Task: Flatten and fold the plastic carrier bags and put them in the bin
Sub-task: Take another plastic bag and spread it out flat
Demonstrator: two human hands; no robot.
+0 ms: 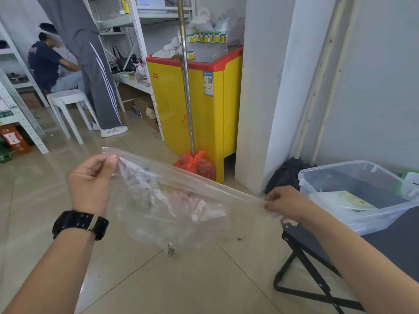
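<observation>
A clear plastic carrier bag (172, 200) hangs in the air in front of me, its top edge pulled taut between both hands. My left hand (90, 180), with a black watch on the wrist, pinches the bag's upper left corner. My right hand (288, 202) pinches the upper right corner, lower than the left. The bag's body sags crumpled below the stretched edge. A clear plastic bin (335, 175) stands at the right on a dark table, just behind my right hand, with white items lying inside it.
The black folding table (390, 241) holds the bin at the right. Ahead stand a yellow and red chest freezer (181, 103), a metal pole with a red bag (195, 164) at its foot, and a white pillar (260, 98). Two people and a white stool (68, 98) are at the back left.
</observation>
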